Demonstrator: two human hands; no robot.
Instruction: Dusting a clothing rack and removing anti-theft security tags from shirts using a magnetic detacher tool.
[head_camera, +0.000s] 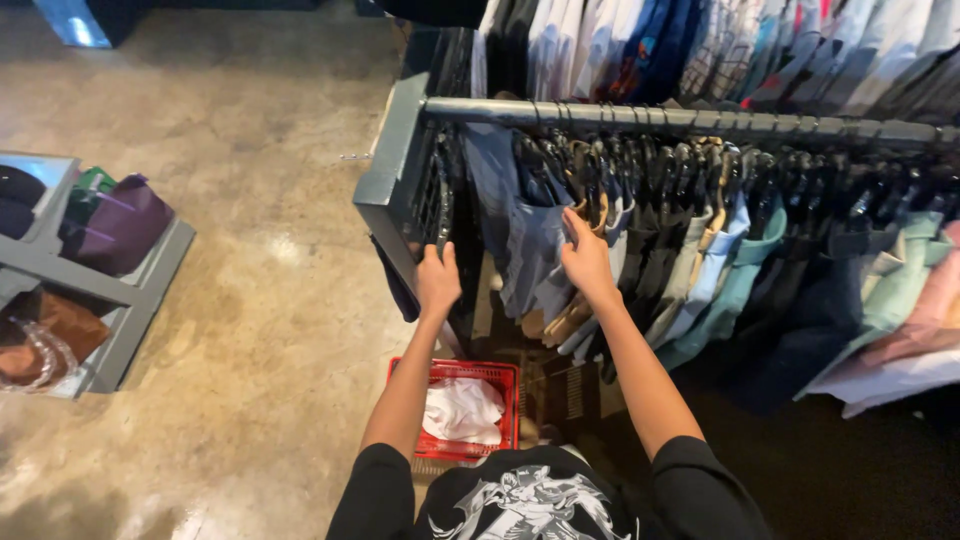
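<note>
We've got our left hand (438, 280) clamped on the rack (395, 170) frame, right hand (585, 258) pinching a slate-blue shirt (530, 250) hanging under the rail.

Red basket (505, 372) on floor, near centre, holding crumpled white cloth (462, 410). Polished concrete floor (260, 300) with glare patches. Grey shelf unit (140, 290) at left edge, compartments holding purple bag (125, 225), brown bag (60, 320), dark folded item (18, 190). Second row of hung shirts (700, 45) far right, behind nearer rail.
</note>
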